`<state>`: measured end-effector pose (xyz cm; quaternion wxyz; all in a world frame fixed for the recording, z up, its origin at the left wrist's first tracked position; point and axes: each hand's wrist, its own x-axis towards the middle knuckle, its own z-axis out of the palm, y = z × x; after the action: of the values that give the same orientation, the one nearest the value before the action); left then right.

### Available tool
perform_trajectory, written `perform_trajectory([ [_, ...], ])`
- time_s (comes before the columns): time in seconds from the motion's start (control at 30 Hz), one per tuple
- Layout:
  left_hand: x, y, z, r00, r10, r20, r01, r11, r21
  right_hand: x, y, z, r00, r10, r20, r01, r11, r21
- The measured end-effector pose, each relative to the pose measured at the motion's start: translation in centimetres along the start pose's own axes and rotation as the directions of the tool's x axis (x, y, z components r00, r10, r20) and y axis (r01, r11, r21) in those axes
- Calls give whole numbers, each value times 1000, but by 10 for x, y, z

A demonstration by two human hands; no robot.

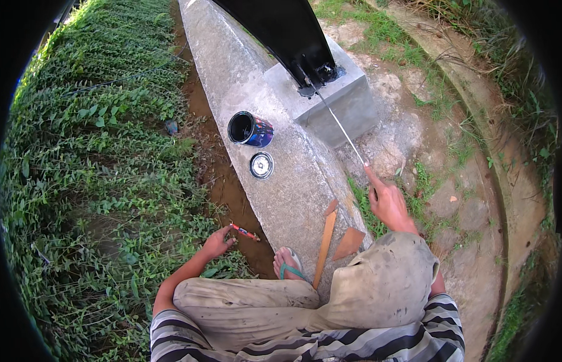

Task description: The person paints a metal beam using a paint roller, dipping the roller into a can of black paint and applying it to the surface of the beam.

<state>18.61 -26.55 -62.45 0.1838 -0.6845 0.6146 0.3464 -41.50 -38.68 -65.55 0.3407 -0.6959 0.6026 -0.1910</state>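
My right hand (389,205) is closed round the near end of a long, thin, pale stick (343,128), with the index finger stretched along it. The stick's far end reaches the foot of a glossy black post (287,30) on a grey concrete block (338,111); its tip is hard to make out against the black. My left hand (217,243) hangs out to the left, fingers apart and slightly bent. Close to its fingertips is a small red wrapper or tube (245,231); I cannot tell whether they touch. An uncovered paint can (261,131) with a dark inside stands on the concrete, its round lid (261,165) beside it.
A wooden strip (325,248) and a brown flat piece (348,243) lie by my sandalled foot (287,263) on the sloping concrete ledge (293,199). Leafy ground cover (112,181) spreads left beyond a soil strip. Rocky ground and a curved kerb (474,120) lie right.
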Motion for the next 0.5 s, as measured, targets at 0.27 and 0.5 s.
perform_trajectory([
  [0.27,-5,-4,3,1000,-24,-15,24,1000,4,10,3,-10,999,42,-23,-41,998,37],
  [0.5,1,-4,4,1000,-20,22,20,1000,-21,2,4,6,1000,-8,0,8,1000,21],
])
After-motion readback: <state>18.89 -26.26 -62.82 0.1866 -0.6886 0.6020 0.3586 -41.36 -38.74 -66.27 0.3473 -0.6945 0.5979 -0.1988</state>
